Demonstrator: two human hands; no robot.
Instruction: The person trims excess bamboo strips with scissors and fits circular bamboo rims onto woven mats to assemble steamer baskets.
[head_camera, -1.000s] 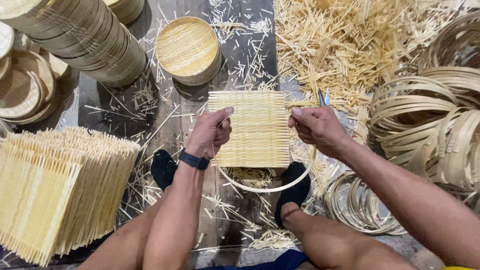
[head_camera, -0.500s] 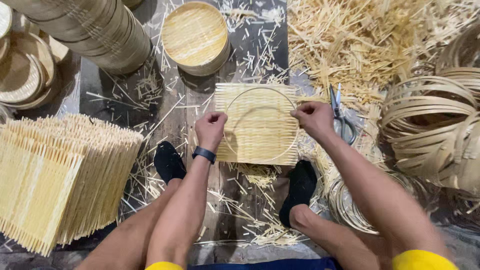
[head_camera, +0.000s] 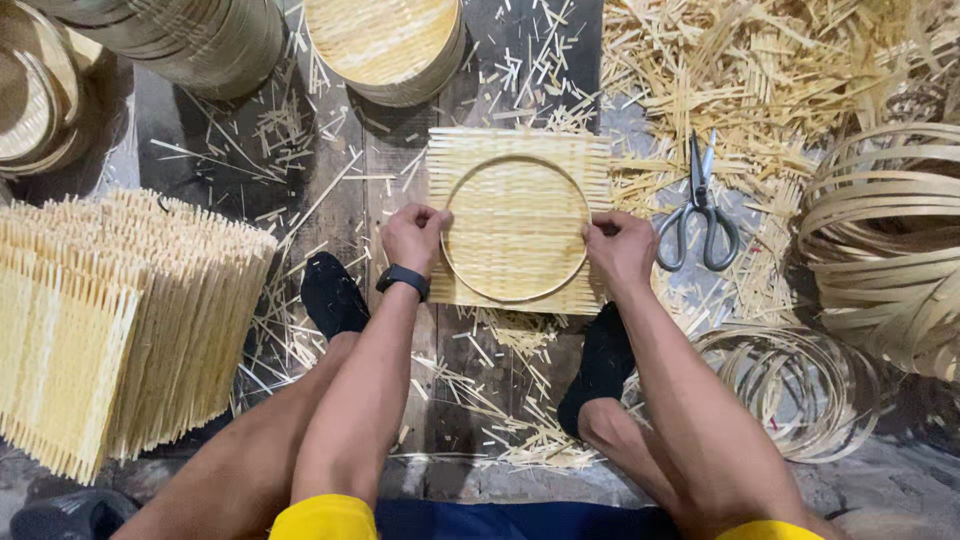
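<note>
A square woven bamboo mat (head_camera: 520, 148) lies on the dark floor between my feet. A thin round bamboo ring (head_camera: 516, 298) rests on top of it. My left hand (head_camera: 412, 236) grips the ring's left edge and presses on the mat. My right hand (head_camera: 620, 248) grips the ring's right edge. A dark watch sits on my left wrist. Both hands are closed on the ring's rim.
Scissors (head_camera: 698, 212) lie just right of the mat. A stack of woven mats (head_camera: 110, 320) stands at left. Bamboo rings (head_camera: 800, 390) and coiled strips (head_camera: 890, 250) pile at right. Round woven trays (head_camera: 385, 45) sit behind. Loose bamboo slivers (head_camera: 760, 70) cover the floor.
The mat was held up over the ring; now the mat lies flat and the ring sits on top. Both hands moved from the mat's sides to the ring's edges.
</note>
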